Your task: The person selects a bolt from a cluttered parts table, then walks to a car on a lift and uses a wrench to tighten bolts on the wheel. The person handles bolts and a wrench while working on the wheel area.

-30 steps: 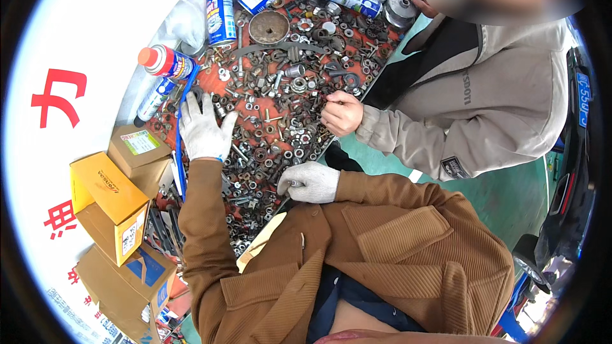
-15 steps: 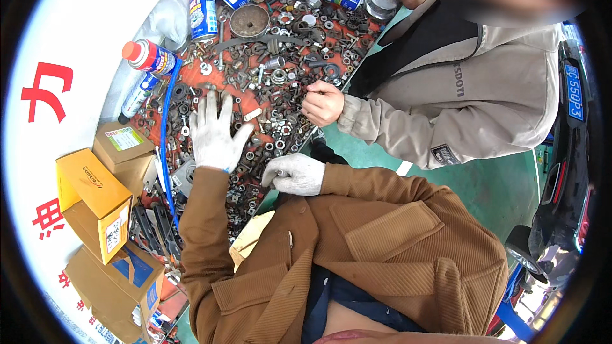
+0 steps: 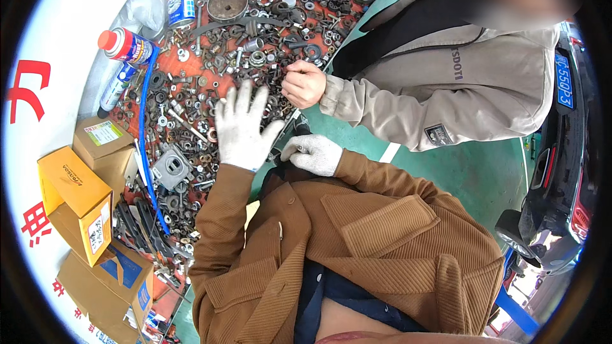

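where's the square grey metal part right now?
In the head view, left of centre: the square grey metal part sits among the loose hardware, just right of the blue strip and left of the gloved left hand.

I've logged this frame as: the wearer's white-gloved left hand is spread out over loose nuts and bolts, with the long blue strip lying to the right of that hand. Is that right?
Not quite: the head view shows the long blue strip to the left of the white-gloved left hand. That hand is indeed spread out over loose nuts and bolts.
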Available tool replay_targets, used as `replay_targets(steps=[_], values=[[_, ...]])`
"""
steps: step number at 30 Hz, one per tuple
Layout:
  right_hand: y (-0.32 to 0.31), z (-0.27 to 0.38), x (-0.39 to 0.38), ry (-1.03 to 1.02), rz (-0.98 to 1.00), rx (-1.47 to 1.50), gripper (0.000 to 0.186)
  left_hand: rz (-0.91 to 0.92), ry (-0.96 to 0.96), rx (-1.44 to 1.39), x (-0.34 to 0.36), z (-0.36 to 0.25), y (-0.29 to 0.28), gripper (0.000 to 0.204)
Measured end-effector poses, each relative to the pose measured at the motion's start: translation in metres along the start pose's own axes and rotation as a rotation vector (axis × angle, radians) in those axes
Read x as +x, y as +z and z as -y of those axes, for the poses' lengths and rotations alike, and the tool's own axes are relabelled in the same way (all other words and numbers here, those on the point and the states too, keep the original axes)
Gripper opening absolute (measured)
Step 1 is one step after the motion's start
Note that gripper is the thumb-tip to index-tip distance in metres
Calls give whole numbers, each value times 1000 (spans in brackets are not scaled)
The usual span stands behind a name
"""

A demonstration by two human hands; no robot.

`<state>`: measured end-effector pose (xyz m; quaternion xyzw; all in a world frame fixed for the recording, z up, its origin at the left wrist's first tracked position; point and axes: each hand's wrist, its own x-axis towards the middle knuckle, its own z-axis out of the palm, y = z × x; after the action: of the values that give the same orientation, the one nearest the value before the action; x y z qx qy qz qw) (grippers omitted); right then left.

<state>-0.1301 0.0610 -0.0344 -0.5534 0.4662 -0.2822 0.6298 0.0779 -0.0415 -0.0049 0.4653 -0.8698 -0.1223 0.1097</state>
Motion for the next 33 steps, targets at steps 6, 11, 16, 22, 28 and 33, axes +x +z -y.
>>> replay_targets(steps=[6,11,16,22,28,33], values=[[-5,2,-12,129,-82,-4,23,-60,-137,126,-20,36,-15,63],[-8,13,-14,121,-175,-27,22,-117,-191,91,-47,49,-31,51],[-10,19,8,-75,-421,-146,54,-173,-236,-47,-78,27,-33,53],[3,32,31,161,-219,-476,89,-173,-262,-144,-114,-1,-21,57],[45,36,26,108,-27,-493,86,-165,-219,-157,-133,-2,-14,56],[56,41,9,45,-3,-396,81,-181,-178,-185,-131,-2,-14,55]])
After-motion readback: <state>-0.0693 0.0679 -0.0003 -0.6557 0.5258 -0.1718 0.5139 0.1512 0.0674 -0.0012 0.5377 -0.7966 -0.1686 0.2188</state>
